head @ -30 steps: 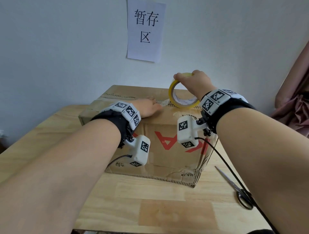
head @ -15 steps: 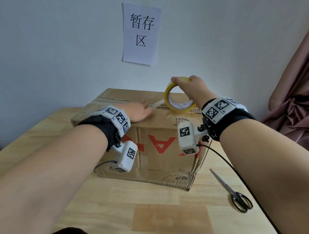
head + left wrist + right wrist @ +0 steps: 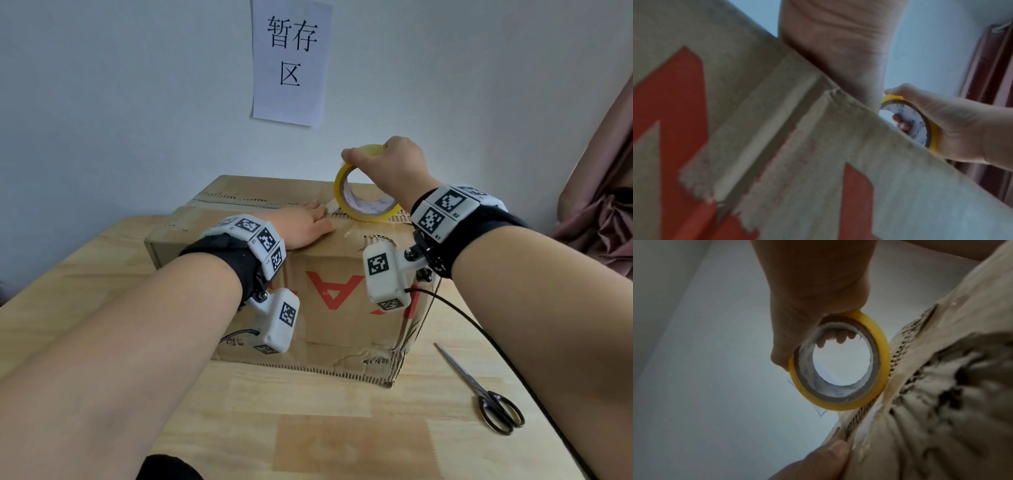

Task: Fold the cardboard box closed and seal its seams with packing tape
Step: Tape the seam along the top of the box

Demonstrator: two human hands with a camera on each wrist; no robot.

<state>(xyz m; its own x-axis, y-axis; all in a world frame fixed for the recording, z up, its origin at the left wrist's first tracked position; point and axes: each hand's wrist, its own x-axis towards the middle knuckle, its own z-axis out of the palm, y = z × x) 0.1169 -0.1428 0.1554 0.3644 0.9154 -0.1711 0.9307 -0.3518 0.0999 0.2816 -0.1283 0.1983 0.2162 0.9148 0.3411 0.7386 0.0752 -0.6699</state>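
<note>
A worn cardboard box point(image 3: 329, 308) with red print stands closed on the wooden table point(image 3: 308, 428). My left hand point(image 3: 301, 224) lies flat on the box top by the centre seam, fingers straight, pressing down the free end of clear tape. My right hand point(image 3: 387, 168) grips a yellow roll of packing tape point(image 3: 363, 202), fingers curled through its core. The roll point(image 3: 838, 361) stands on edge on the seam, just right of my left fingertips. In the left wrist view the roll point(image 3: 918, 123) shows past the box edge.
Black-handled scissors point(image 3: 479, 390) lie on the table right of the box. A paper sign point(image 3: 291, 61) hangs on the wall behind. A pink curtain point(image 3: 603, 212) hangs at the far right. The table's front edge is near me.
My right hand has lifted and tilted the roll more upright on the seam. The left hand stays flat on the box top. The head view has shifted slightly.
</note>
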